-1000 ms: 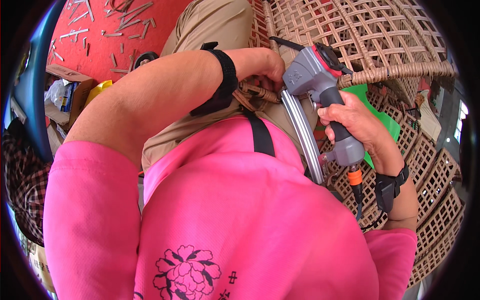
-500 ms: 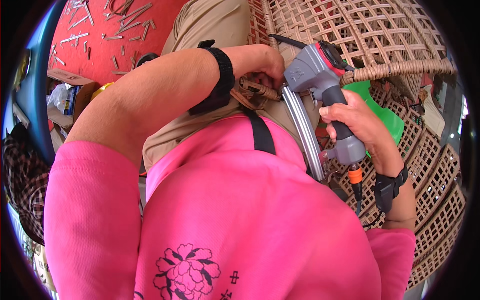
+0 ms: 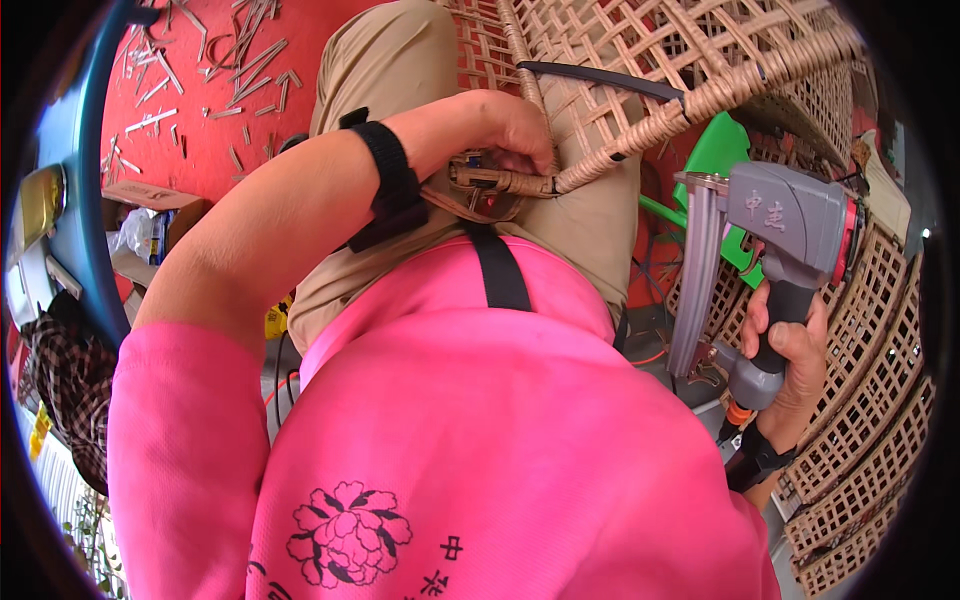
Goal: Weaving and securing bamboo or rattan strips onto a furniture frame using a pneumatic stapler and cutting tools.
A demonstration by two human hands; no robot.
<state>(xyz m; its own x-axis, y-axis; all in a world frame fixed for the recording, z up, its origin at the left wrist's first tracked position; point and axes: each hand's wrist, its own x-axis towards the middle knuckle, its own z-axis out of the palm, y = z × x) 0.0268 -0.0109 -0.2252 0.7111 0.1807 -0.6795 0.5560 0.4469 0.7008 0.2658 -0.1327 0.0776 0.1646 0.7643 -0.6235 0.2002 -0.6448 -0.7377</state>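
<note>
Over your lap, the wicker frame (image 3: pixel 735 97) is meeting your left hand (image 3: pixel 520 138), whose finger grip you cannot tell; your right hand (image 3: pixel 795 345) is wrapping its fingers round the nail gun (image 3: pixel 790 215), best being aimed clear of the left.

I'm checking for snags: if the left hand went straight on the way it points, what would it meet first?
Probably the wickerwork, whose edge the left hand may be touching; depth is unclear.

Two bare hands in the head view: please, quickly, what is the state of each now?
Left hand: partly hidden at the tan woven wicker piece; open or closed cannot be told.
Right hand: closed, holding the grey pistol-shaped nail gun.
</note>
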